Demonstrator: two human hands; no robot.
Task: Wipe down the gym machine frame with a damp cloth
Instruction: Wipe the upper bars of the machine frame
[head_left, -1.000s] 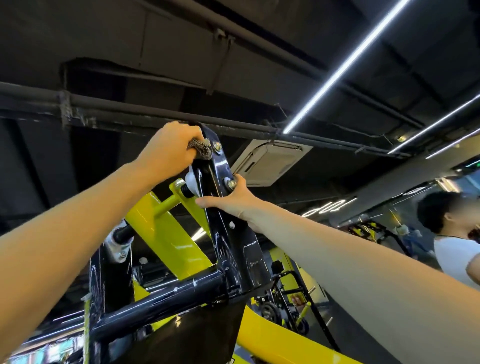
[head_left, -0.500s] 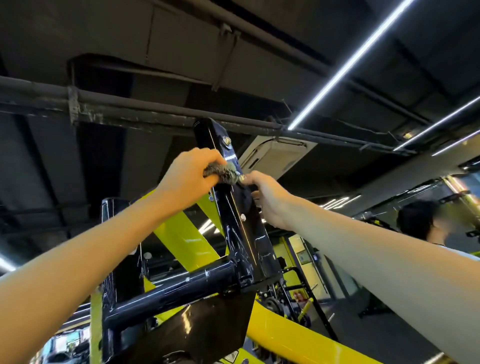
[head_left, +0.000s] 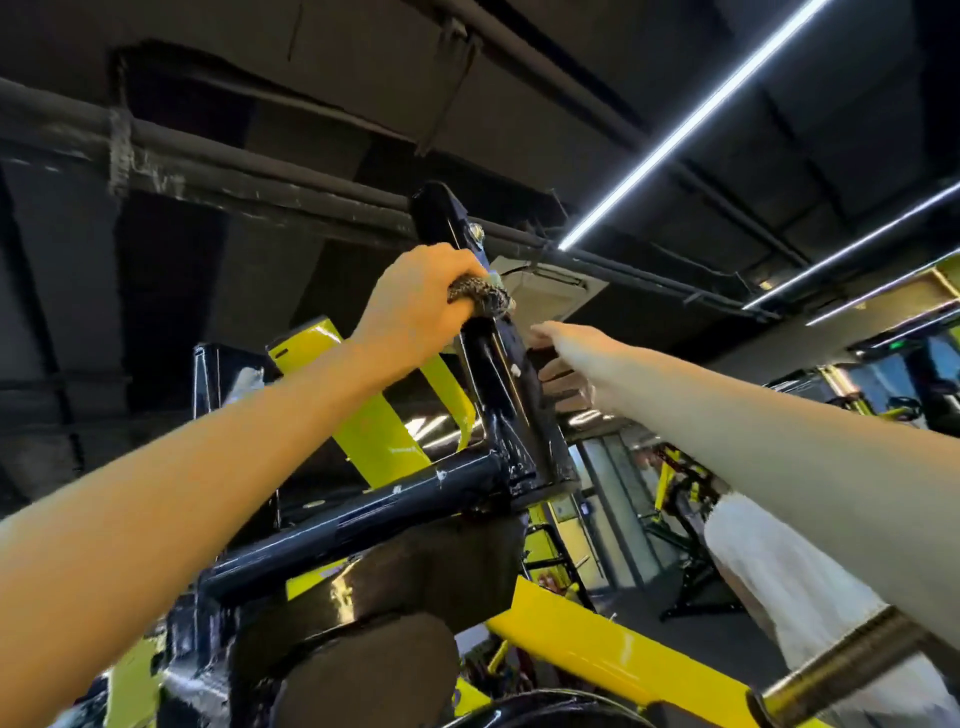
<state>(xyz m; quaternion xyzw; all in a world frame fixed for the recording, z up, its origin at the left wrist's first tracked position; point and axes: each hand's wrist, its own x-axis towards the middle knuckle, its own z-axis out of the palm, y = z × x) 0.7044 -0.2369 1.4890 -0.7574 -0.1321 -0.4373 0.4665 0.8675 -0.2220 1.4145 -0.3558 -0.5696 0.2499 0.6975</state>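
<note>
The frame (head_left: 501, 395) upright stood at centre view, its long axis running 6 to 12 o'clock and leaning slightly toward 11. The cloth (head_left: 480, 297) was bunched against its upper part, gripped in the closed fingers of the left hand (head_left: 415, 306), which reached in from 8 o'clock. The right hand (head_left: 569, 358) sat at 3 o'clock of the upright, fingers curled on its edge. Judgement: the next stroke runs along the axis, and the left hand is better placed.
</note>
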